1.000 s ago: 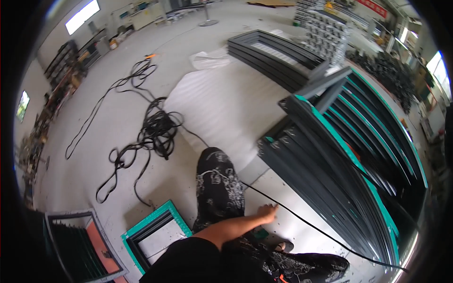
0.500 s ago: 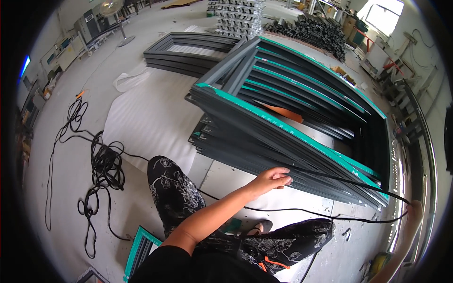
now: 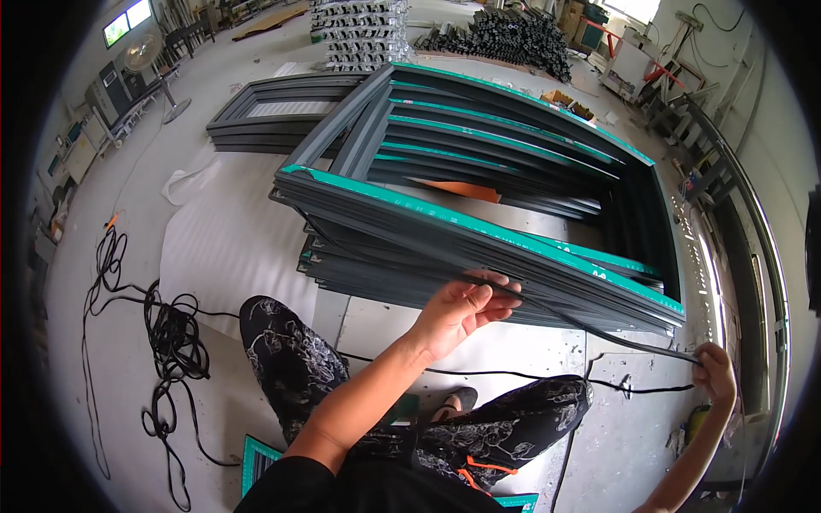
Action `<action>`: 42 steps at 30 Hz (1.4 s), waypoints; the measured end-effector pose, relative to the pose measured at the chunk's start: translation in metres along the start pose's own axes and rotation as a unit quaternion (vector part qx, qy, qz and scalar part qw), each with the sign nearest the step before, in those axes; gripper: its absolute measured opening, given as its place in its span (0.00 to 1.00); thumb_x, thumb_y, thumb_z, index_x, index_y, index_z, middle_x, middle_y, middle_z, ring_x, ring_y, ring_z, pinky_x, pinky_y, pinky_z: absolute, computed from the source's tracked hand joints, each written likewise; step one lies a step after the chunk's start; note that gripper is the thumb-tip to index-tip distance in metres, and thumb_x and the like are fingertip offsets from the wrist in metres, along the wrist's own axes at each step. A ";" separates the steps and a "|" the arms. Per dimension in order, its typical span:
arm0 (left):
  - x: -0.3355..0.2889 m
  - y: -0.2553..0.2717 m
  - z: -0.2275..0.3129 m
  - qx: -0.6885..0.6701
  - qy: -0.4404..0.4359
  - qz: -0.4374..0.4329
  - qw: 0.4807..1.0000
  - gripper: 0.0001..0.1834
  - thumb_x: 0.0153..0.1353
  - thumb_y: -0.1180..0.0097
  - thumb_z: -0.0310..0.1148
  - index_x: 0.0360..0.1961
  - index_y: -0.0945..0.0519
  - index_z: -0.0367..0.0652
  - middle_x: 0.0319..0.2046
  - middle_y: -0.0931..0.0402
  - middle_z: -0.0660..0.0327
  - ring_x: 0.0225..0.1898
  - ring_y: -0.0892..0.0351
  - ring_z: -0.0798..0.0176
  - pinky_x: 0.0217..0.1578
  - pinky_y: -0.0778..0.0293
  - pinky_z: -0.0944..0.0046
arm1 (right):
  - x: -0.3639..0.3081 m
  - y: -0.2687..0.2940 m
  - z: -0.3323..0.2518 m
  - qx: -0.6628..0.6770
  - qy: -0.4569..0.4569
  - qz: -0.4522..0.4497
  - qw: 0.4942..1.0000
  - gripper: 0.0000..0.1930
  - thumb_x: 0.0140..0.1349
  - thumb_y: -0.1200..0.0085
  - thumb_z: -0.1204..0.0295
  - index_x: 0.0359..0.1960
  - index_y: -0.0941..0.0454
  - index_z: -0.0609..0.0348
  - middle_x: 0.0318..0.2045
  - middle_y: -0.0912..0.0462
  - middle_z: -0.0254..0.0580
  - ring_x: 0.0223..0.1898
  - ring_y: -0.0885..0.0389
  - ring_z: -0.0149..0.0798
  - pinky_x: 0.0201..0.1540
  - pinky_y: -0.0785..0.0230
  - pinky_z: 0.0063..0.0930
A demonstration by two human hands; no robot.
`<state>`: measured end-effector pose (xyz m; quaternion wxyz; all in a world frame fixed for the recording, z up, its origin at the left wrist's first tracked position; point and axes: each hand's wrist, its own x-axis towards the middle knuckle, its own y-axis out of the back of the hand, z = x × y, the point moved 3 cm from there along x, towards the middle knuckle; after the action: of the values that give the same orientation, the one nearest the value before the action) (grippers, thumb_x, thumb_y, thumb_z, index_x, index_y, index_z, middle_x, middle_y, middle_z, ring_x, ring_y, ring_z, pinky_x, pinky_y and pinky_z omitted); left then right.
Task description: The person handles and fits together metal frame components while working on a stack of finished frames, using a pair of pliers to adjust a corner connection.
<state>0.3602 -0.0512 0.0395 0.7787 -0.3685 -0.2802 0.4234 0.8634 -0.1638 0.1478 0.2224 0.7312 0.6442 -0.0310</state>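
Note:
A long black rubber-like strip (image 3: 599,332) is stretched between my hands, along the near side of a stack of dark grey frames (image 3: 368,248). My left hand (image 3: 453,316) pinches it between thumb and fingers, close against the stack. Farther right, my right hand (image 3: 715,376) is closed around the same strip near the frame's right corner. Left of my left hand, the strip continues toward the stack's left corner. From my right hand another length runs back leftward above the floor, past my legs. Green tape (image 3: 479,221) covers the top frame's near edge.
A tangle of black strip (image 3: 175,333) lies on the floor at left, beside a white sheet (image 3: 231,222). Smaller grey frames (image 3: 282,128) stand behind it. An orange piece (image 3: 466,190) shows inside the stack. Metal rails (image 3: 761,256) line the right side.
The view has shifted, so the stack sits farther left. My left hand has turned, its fingers now raised around the strip. The strip now shows along the stack left of that hand.

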 end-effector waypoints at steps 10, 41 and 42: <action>-0.008 0.010 -0.036 0.161 -0.020 0.293 0.942 0.15 0.58 0.37 0.43 0.28 0.26 0.45 0.23 0.24 0.65 0.24 0.24 0.73 0.27 0.29 0.72 | 0.027 -0.235 -0.027 -0.260 0.325 0.038 0.908 0.21 0.47 0.36 0.81 0.46 0.23 0.63 0.40 0.21 0.47 0.41 0.20 0.41 0.44 0.27 0.29; -0.088 0.177 0.230 0.874 -0.322 0.282 0.231 0.17 0.50 0.38 0.29 0.44 0.21 0.40 0.45 0.24 0.59 0.48 0.26 0.54 0.50 0.29 0.57 | 0.076 -0.360 -0.098 -0.328 0.459 0.034 0.825 0.12 0.49 0.43 0.86 0.36 0.20 0.64 0.23 0.25 0.43 0.22 0.27 0.39 0.26 0.35 0.29; -0.084 0.181 0.231 0.888 -0.319 0.252 0.215 0.17 0.49 0.37 0.29 0.42 0.20 0.41 0.44 0.23 0.60 0.48 0.25 0.56 0.50 0.29 0.58 | 0.079 -0.360 -0.098 -0.331 0.458 0.036 0.825 0.12 0.49 0.43 0.86 0.36 0.20 0.64 0.23 0.25 0.43 0.22 0.27 0.39 0.26 0.35 0.29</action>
<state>0.0645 0.0211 0.0141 0.2989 0.6768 0.1603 0.6533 0.5091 -0.0289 0.1070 0.1314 0.5664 0.6172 0.5301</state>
